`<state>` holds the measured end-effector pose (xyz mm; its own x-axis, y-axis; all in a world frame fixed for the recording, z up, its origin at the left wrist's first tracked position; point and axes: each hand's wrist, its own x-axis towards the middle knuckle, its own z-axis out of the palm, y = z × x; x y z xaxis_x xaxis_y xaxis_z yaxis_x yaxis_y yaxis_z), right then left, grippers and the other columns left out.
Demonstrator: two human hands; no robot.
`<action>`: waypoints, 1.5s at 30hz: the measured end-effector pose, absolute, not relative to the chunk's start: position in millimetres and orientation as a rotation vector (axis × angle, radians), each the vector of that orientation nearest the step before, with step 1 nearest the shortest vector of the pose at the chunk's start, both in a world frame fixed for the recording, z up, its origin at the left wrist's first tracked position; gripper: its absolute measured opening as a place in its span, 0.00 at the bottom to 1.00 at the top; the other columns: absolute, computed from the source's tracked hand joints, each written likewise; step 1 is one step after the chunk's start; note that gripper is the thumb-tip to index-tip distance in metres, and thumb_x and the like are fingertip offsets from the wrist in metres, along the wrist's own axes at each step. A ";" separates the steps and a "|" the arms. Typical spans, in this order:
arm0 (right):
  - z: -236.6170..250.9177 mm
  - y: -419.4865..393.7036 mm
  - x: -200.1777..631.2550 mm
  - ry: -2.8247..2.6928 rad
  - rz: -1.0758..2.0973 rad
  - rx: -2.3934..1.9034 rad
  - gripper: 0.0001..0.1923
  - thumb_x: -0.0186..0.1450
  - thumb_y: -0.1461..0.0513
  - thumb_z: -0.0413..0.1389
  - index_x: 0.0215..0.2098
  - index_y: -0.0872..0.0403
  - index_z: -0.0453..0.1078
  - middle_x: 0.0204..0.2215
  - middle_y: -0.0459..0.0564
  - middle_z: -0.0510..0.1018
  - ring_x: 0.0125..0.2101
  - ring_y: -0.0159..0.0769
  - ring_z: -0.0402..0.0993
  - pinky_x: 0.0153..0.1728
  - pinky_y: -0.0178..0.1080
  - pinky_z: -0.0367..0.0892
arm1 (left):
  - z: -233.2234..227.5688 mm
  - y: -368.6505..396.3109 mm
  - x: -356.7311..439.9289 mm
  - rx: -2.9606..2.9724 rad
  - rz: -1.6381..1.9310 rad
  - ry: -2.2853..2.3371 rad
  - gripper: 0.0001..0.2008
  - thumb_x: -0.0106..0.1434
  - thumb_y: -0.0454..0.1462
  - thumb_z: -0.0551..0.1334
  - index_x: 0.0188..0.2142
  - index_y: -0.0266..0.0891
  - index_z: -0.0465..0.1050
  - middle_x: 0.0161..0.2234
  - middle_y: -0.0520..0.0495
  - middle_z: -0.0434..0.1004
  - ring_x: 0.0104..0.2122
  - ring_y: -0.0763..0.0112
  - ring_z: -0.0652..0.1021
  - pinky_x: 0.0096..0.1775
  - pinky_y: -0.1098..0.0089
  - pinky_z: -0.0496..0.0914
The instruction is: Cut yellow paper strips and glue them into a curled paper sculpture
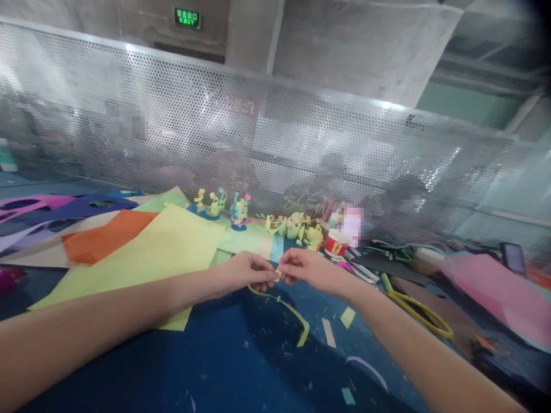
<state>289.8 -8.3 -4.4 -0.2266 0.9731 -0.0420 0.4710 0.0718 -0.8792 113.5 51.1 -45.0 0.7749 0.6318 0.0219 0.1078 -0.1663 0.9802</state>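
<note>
Left hand (247,272) and right hand (301,267) each grip pinched on a thin yellow paper strip (286,307) (curling, trailing onto the blue table (224,355)).

Large paper sheets are lying on the blue table (224,367): a yellow sheet (163,252) near the middle, an orange sheet (103,238) to its left and a pink sheet (495,287) far right. Small paper figures (239,212) are standing in a row by the perforated metal screen (275,143), with a red-and-white tub (336,244) beside them. Yellow-handled scissors (424,315) are lying right. Paper scraps (329,332) are littering the near table.
</note>
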 end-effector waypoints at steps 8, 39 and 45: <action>-9.4 -5.1 296.2 -1.781 1.124 -1.404 0.09 0.55 0.58 0.57 0.29 0.55 0.67 0.22 0.44 0.73 0.24 0.29 0.70 0.32 0.36 0.67 | -44.8 48.5 113.2 1.600 0.515 0.578 0.14 0.49 0.44 0.64 0.30 0.36 0.76 0.26 0.48 0.77 0.26 0.74 0.74 0.31 0.73 0.66; -9.5 -5.2 289.2 -1.654 1.071 -1.446 0.14 0.53 0.53 0.58 0.28 0.56 0.68 0.21 0.45 0.76 0.23 0.30 0.72 0.29 0.34 0.66 | -54.9 46.6 115.9 1.447 0.715 0.522 0.13 0.50 0.43 0.65 0.32 0.37 0.73 0.28 0.50 0.76 0.28 0.74 0.74 0.36 0.71 0.67; -9.4 -6.9 287.8 -1.680 1.047 -1.448 0.14 0.52 0.53 0.59 0.27 0.55 0.68 0.20 0.45 0.76 0.24 0.31 0.73 0.30 0.36 0.67 | -53.2 44.3 115.1 1.482 0.699 0.551 0.14 0.48 0.44 0.65 0.31 0.37 0.72 0.27 0.50 0.76 0.27 0.74 0.74 0.35 0.71 0.67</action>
